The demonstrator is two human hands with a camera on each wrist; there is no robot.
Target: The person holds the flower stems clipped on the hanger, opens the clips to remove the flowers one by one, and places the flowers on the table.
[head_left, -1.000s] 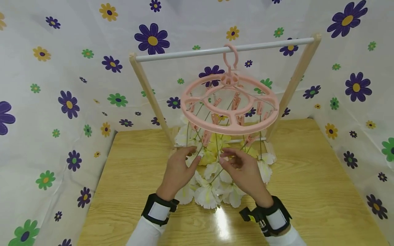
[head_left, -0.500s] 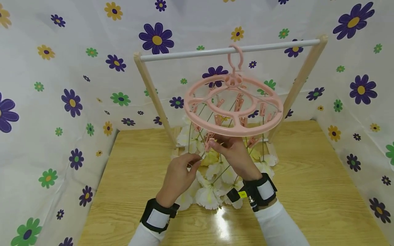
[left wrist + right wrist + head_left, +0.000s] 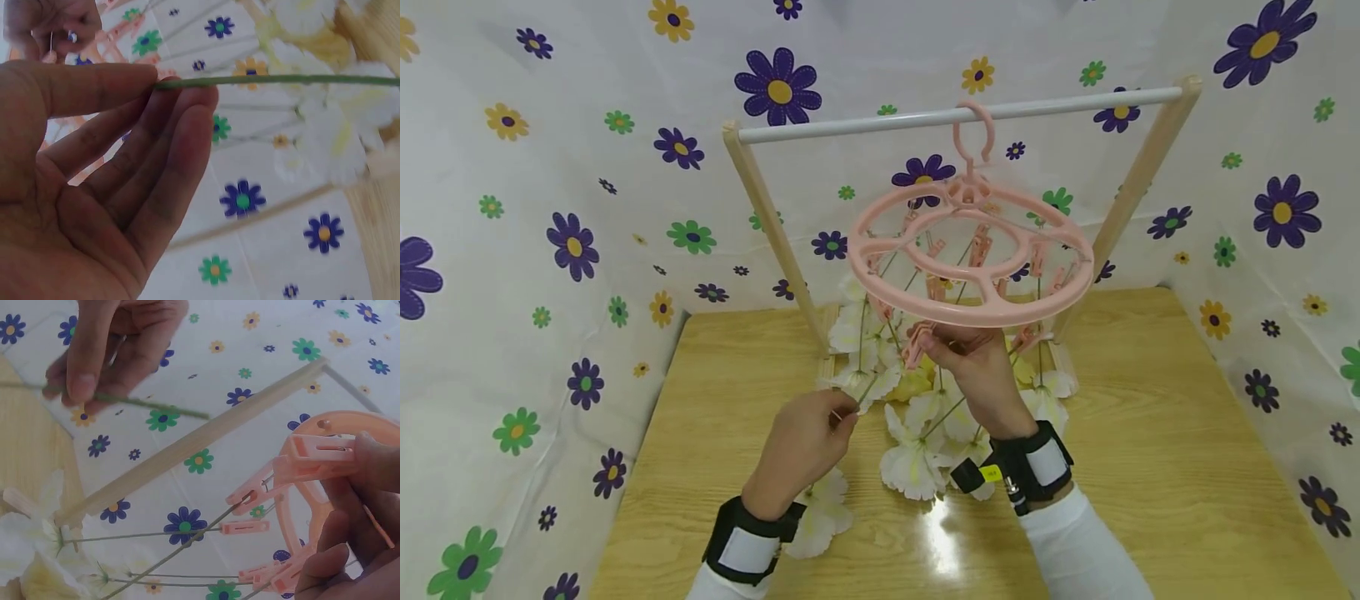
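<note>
Between thumb and fingertips, my left hand (image 3: 805,446) pinches a green flower stem (image 3: 281,79); its white flower (image 3: 822,517) hangs below the wrist, over the table. In the right wrist view the stem's upper end is free of any peg. My right hand (image 3: 985,379) pinches a pink clothespin (image 3: 319,453) under the front rim of the round pink hanger (image 3: 970,312). No stem shows in that clothespin. Other pink clothespins (image 3: 245,527) grip stems of white and yellow flowers (image 3: 913,467), which hang below the hanger.
The hanger's hook (image 3: 974,133) hangs on a white bar (image 3: 850,127) between wooden posts (image 3: 775,233). The frame stands on a wooden table (image 3: 722,375), with flower-patterned cloth (image 3: 700,50) behind and at both sides.
My left hand has moved left and toward the front, carrying the stem and flower away from the clothespin. My right hand has risen from among the stems and taken hold of the clothespin.
</note>
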